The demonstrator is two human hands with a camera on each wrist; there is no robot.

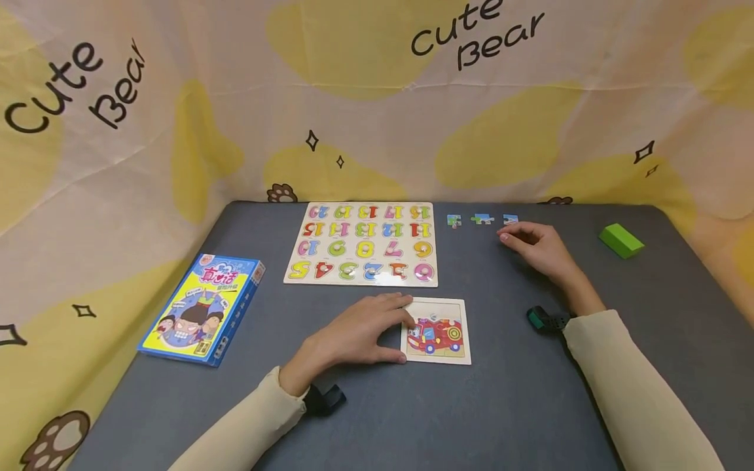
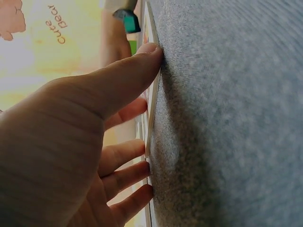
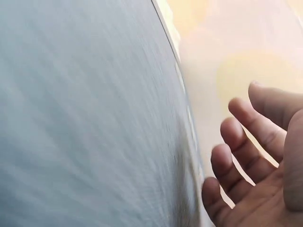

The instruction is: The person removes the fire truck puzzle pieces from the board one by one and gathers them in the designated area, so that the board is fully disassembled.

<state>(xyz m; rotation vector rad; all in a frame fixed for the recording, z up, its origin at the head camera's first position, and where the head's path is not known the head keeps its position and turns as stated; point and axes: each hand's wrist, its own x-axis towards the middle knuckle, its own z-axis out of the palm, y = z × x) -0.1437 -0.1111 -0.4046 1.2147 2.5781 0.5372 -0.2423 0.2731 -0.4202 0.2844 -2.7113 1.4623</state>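
Observation:
My left hand [image 1: 358,330] rests at the left side of a small jigsaw board [image 1: 450,307] with a red fire truck picture. Its thumb is at the near left corner, and the other fingers spread over the left edge and upper left corner. The left wrist view shows the thumb [image 2: 135,71] against the board's edge. Three loose jigsaw pieces [image 1: 483,219] lie in a row at the far side of the table. Over the table near the rightmost piece [image 1: 510,218] is my right hand [image 1: 543,252], its fingers loosely bent. Nothing shows between these fingers [image 3: 232,135] in the right wrist view.
A board of colourful numbers [image 1: 351,248] lies behind the small jigsaw. On the left is a blue and yellow box [image 1: 197,311]. A green block [image 1: 621,241] sits at the far right. Printed cloth [image 1: 377,118] hangs behind the grey table [image 1: 483,418].

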